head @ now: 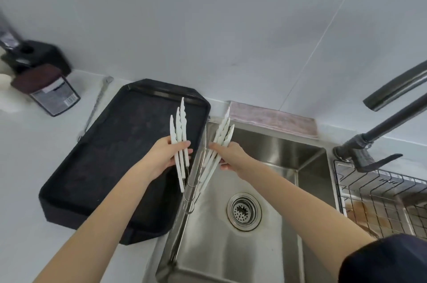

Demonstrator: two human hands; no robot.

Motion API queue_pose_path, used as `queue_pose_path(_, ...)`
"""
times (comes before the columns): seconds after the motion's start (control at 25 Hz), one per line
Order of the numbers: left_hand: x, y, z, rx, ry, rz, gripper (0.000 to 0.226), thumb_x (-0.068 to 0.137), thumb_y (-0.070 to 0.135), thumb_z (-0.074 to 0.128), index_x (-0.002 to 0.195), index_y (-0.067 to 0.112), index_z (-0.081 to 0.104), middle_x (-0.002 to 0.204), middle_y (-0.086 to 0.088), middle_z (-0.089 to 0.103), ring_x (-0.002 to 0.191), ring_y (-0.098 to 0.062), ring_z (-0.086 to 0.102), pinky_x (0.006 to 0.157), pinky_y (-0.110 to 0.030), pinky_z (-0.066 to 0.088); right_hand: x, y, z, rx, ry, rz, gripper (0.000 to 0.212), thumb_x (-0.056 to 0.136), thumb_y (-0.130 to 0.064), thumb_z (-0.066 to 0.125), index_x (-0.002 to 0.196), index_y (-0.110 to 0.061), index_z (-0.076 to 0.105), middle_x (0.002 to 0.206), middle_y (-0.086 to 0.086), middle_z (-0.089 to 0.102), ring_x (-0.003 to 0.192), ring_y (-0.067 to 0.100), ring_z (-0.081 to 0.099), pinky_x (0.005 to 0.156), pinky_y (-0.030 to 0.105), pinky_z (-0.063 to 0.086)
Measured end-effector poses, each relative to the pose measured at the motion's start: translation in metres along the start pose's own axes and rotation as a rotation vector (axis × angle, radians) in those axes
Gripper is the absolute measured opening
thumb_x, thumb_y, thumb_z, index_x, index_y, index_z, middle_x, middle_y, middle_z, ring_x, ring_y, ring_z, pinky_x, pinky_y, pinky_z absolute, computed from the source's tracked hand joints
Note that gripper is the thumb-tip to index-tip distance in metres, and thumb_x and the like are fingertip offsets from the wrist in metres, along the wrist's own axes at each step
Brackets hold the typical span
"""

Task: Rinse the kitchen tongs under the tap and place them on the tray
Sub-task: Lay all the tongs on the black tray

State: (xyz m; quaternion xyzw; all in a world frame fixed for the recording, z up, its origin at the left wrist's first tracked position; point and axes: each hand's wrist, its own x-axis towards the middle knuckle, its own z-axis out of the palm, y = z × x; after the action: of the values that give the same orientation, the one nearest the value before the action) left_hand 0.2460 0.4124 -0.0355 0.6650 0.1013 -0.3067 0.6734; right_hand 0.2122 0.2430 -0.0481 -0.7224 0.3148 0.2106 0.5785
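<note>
White bench (pixel 27 167) carrying black tray (pixel 76 190) beside sink (pixel 231 259) — dark bottle (pixel 49 91) lying near wall, metal utensil (pixel 97 104) lying just left of tray.

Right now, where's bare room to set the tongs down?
Tray floor is bare from its rim to the left hand. Counter is free left of the tray, past the metal tongs. Crowded: far-left bottles, wire rack right of the sink.

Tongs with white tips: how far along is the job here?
Done: nothing lies on the black rectangular tray yet. In hand: the left hand holds white-tipped metal tongs above the tray; the right hand holds more over the steel sink. No water shows from the dark tap; whether they were rinsed is unclear.
</note>
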Motion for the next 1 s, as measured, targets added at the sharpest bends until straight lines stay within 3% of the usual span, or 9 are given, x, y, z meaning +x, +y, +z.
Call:
queue_pose_path(0.12,0.012,0.008,-0.024,0.05,0.034,-0.025,0.012,0.087,0.009,0.06,0.098,0.013,0.056,0.095,-0.007,0.063,0.087,-0.015,0.064,0.065,-0.027,0.058,0.017,-0.018,0.026,-0.005,-0.035,0.003,0.043,0.086,-0.03,0.056,0.117,-0.001,0.055,0.119,0.018,0.062,0.084,0.023,0.065,0.081,0.031,0.057)
queue_pose_path(0.28,0.031,0.012,-0.048,0.002,0.07,-0.069,0.019,0.088,0.008,0.058,0.107,0.005,0.056,0.091,-0.01,0.062,0.082,-0.016,0.063,0.052,-0.022,0.057,0.032,-0.036,0.047,0.012,-0.05,-0.023,0.027,0.087,-0.024,0.055,0.108,-0.007,0.057,0.095,0.008,0.064,0.08,0.017,0.061,0.066,0.025,0.056)
queue_pose_path(0.4,0.04,0.01,-0.062,-0.071,0.102,-0.107,0.018,0.089,0.008,0.057,0.106,0.003,0.055,0.092,-0.012,0.063,0.082,-0.018,0.064,0.047,-0.019,0.055,0.039,-0.047,0.056,-0.031,-0.055,-0.028,0.033,0.088,-0.024,0.055,0.115,-0.005,0.058,0.098,0.007,0.062,0.085,0.016,0.059,0.057,0.02,0.052)
queue_pose_path(0.52,0.047,0.006,-0.071,-0.064,0.116,-0.127,0.022,0.089,0.008,0.057,0.109,0.002,0.055,0.092,-0.013,0.064,0.082,-0.018,0.064,0.048,-0.02,0.057,0.042,-0.055,0.066,-0.096,-0.062,-0.026,0.035,0.089,-0.022,0.054,0.117,-0.002,0.057,0.101,0.01,0.062,0.087,0.017,0.059,0.064,0.023,0.056)
queue_pose_path(0.64,0.055,0.007,-0.075,0.022,0.129,-0.111,0.025,0.088,0.008,0.058,0.112,0.001,0.055,0.088,-0.011,0.064,0.078,-0.016,0.063,0.049,-0.02,0.057,0.043,-0.058,0.07,-0.195,-0.039,-0.042,0.028,0.09,-0.021,0.052,0.111,-0.003,0.058,0.111,0.013,0.068,0.075,0.019,0.064,0.055,0.018,0.054)
queue_pose_path(0.76,0.069,0.01,-0.075,0.228,0.211,-0.068,0.027,0.087,0.009,0.059,0.113,0.0,0.058,0.086,-0.008,0.065,0.077,-0.016,0.063,0.065,-0.026,0.056,0.042,-0.06,0.069,-0.252,-0.018,-0.036,0.021,0.091,-0.019,0.049,0.104,-0.004,0.057,0.116,0.015,0.067,0.075,0.024,0.066,0.065,0.025,0.056)
queue_pose_path(0.84,0.074,0.011,-0.073,0.463,0.278,-0.037,0.03,0.086,0.015,0.06,0.112,0.0,0.057,0.095,-0.009,0.064,0.088,-0.021,0.061,0.077,-0.03,0.05,0.04,-0.062,0.07,-0.307,-0.013,-0.062,0.015,0.092,-0.018,0.047,0.096,-0.005,0.051,0.12,0.018,0.063,0.076,0.024,0.065,0.074,0.031,0.058)
queue_pose_path(0.92,0.074,0.012,-0.069,0.641,0.319,-0.008,0.035,0.086,0.019,0.06,0.114,0.0,0.053,0.102,-0.01,0.057,0.098,-0.025,0.056,0.078,-0.03,0.041,0.038,-0.064,0.071,-0.359,-0.011,-0.093,0.021,0.092,-0.019,0.046,0.103,-0.001,0.046,0.127,0.019,0.054,0.087,0.028,0.067,0.077,0.033,0.058)
queue_pose_path(1.0,0.075,0.012,-0.068,0.694,0.345,0.016,0.039,0.086,0.02,0.059,0.118,-0.001,0.049,0.111,-0.015,0.057,0.107,-0.03,0.055,0.078,-0.029,0.038,0.036,-0.066,0.071,-0.386,-0.008,-0.088,0.041,0.093,-0.02,0.045,0.124,0.005,0.036,0.129,0.019,0.049,0.096,0.031,0.067,0.076,0.031,0.056)
